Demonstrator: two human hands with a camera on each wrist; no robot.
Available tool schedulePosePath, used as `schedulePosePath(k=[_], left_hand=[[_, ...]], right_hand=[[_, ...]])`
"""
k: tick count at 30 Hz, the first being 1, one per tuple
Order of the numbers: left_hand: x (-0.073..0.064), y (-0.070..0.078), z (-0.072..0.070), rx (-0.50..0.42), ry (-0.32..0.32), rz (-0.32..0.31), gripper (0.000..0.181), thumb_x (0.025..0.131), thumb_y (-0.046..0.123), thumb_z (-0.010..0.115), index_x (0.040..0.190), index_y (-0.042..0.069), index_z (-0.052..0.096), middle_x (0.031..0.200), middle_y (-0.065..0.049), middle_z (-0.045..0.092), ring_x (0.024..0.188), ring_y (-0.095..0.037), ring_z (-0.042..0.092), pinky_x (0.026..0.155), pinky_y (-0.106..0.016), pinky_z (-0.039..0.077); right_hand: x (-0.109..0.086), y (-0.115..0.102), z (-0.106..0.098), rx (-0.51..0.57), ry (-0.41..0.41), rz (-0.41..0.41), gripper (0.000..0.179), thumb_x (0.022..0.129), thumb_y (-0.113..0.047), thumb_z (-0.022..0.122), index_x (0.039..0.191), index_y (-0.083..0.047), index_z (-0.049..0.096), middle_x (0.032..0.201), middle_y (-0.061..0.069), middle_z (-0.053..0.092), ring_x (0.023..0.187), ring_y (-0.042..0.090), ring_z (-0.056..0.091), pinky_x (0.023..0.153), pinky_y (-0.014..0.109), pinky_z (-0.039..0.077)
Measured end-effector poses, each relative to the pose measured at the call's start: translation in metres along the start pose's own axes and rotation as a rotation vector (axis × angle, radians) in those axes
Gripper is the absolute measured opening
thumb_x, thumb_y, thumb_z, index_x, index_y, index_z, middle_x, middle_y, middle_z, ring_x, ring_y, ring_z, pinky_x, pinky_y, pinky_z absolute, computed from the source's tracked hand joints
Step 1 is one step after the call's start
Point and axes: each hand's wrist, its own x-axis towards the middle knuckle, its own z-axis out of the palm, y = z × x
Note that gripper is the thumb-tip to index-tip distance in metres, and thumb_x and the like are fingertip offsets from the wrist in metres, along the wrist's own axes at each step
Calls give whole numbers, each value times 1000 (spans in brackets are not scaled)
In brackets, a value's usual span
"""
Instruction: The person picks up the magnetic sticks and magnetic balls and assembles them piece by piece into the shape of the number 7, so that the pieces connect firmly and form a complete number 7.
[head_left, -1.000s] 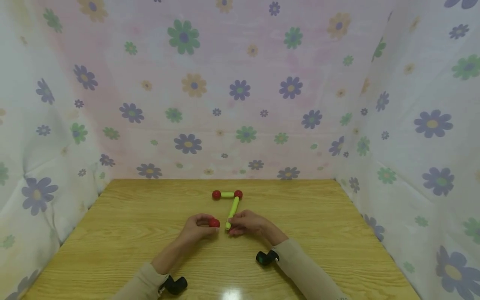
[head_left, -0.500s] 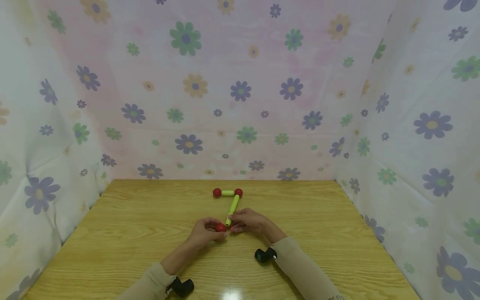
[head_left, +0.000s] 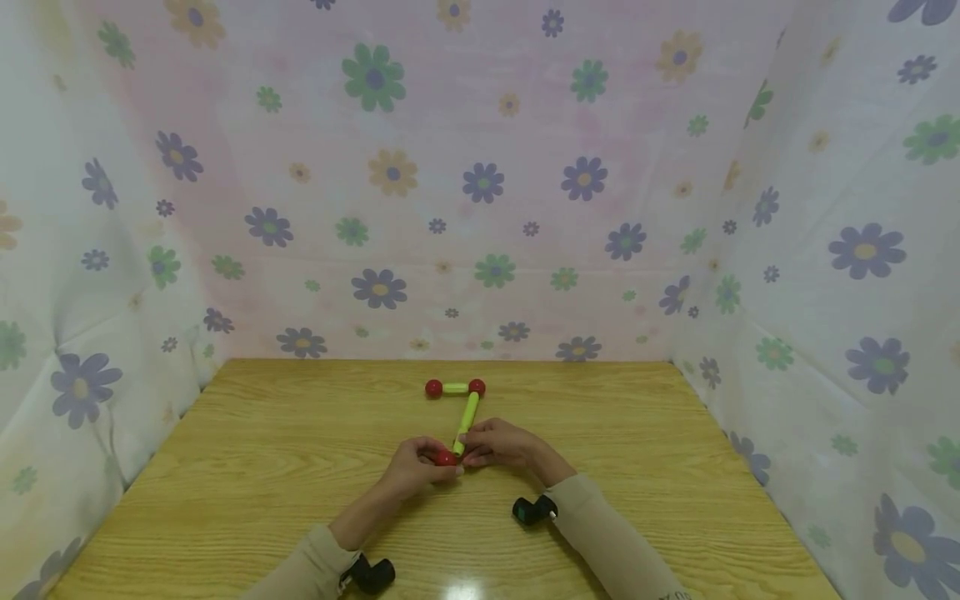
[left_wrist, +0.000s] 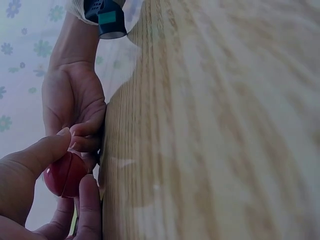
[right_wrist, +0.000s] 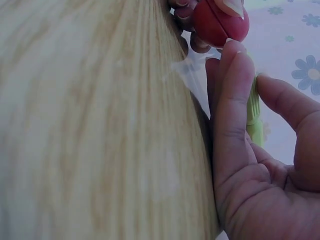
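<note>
My left hand [head_left: 412, 468] grips a red ball [head_left: 446, 458] between thumb and fingers, low over the table. A seam runs round this ball in the left wrist view. Just to its right, my right hand [head_left: 512, 444] pinches the near end of a long yellow-green rod [head_left: 468, 410]. The rod's far end meets a second red ball [head_left: 477, 387]. From there a short yellow-green rod [head_left: 455, 388] leads left to a third red ball [head_left: 433, 388]. The held ball lies close to the long rod's near end; I cannot tell whether they touch.
The wooden table [head_left: 615, 417] ends at a flowered cloth [head_left: 480, 225] at the back, with cloth at both sides too. A black wrist camera [head_left: 372, 575] sits on the left sleeve, and another black wrist camera [head_left: 534, 510] on the right one.
My left hand has moved right and slightly nearer the front with the red ball, up to the rod's near end. My right hand keeps its pinch on the rod, almost in place.
</note>
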Motion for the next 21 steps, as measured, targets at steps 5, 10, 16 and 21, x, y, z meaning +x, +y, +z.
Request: schedulePosePath(k=[5,10,16,21], left_hand=[[0,1,2,4,-1,12,38,83,9,87,111,-6,65,97,-11,65,82,-17,60,69,-25,51],[0,1,3,5,2,12,37,82,10,88,108,-5,66,95,-11,66,80,-16,60,68,-25,50],[1,-1,4,13,11,15,39,81,13,89,107,-4,66,94,-11,67,79,-16,61,67,-25,51],[2,1,5,38,21,2,44,80,17,91,108,-3,65,97,-11,65,82,-17,61,69,-27,50]], right_hand=[[-1,0,-1,2,-10,-3,23,109,-16,52,115,3,66,93,2,72,82,7,71,76,19,57],[-3,0,0,8,-4,-6,22,109,-15,53,113,2,67,92,3,72,81,6,71,75,18,58],[-3,1,0,17,-10,-9,22,109,-13,52,113,3,67,92,3,73,80,6,71,74,18,58],[-2,1,1,17,-8,-9,23,110,-13,51,114,3,67,93,4,73,80,7,71,75,19,58]])
